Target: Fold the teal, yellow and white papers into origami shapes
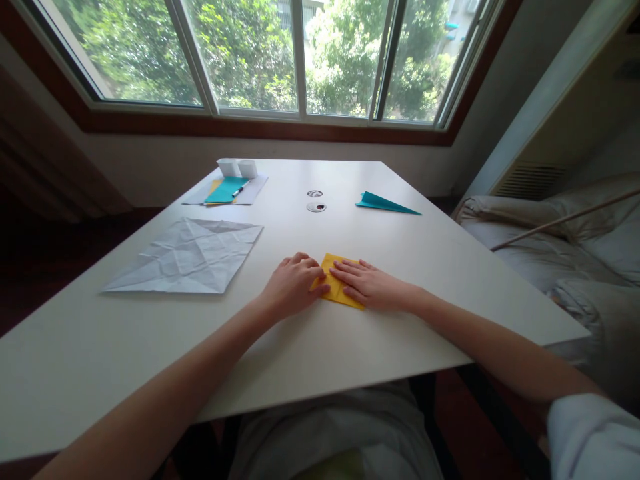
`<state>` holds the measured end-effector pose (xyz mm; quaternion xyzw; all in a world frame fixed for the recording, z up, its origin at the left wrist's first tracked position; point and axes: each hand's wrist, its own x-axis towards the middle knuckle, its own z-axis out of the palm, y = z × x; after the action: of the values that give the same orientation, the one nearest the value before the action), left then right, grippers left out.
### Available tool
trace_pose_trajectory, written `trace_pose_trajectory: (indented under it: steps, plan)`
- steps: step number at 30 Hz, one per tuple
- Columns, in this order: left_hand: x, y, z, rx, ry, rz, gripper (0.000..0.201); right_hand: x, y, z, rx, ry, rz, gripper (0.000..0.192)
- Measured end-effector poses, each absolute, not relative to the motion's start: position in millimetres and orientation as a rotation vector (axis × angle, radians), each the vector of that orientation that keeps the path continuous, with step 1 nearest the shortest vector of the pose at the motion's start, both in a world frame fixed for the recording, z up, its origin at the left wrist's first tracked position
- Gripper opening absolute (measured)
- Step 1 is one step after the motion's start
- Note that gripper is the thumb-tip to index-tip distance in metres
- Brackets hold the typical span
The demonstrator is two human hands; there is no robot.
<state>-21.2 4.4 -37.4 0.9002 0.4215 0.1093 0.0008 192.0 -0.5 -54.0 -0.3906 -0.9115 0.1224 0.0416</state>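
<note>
Two hands, left hand (293, 283) and right hand (367, 285), press flat on yellow paper (334, 288); no readable writing.

Two bare forearms, no watch, bracelet or ring visible on either. Left hand (293, 285): no glove, nails short, no polish that can be made out. Right hand (367, 285): likewise ungloved, fingers slender, nails plain. Right arm carries a short sleeve (593, 437), pale blue-white, soft cloth, hem loose around the upper arm. Left arm shows no sleeve within view. Below the table edge, a light grey garment (330, 433) covers the lap, smooth fabric with soft folds; a faint yellowish patch sits at its lower edge, too dim to identify.
</note>
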Motion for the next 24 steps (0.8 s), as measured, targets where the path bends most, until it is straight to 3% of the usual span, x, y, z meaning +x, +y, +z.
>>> trace_pose_trajectory:
  steps: [5,11,24]
  plan:
    - [-14,1,-43,2.781,1.436,0.343,0.035,195,0,-51,-1.282,-2.834,0.418,0.062]
    - [-17,5,-57,2.636,1.527,0.086,0.066,198,0,-53,-1.324,-2.821,0.453,0.07]
    - [-19,3,-53,2.574,1.549,-0.019,0.069,215,4,-48,-1.495,-2.775,0.538,0.082]
